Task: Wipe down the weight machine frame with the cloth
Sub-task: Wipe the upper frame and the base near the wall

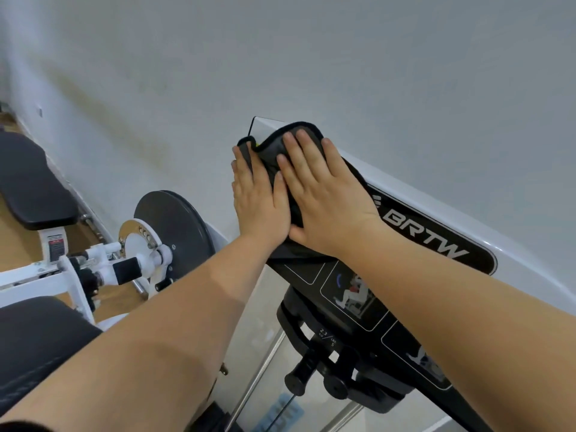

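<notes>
Forearms [156, 338] extending, left hand [258, 198] and right hand [324, 198] are pressing flat-fingered on the cloth [271, 157] atop the frame [530, 266] mid-wipe; a sliding stroke seems next.

The white letters "BRTW" stand on a black panel [436, 241] of the white weight machine frame [530, 269]. Below it, a black weight block [314, 322] carries "2.3 KG / LBS 5". The sticker [56, 244] at the left is too small to read.
</notes>
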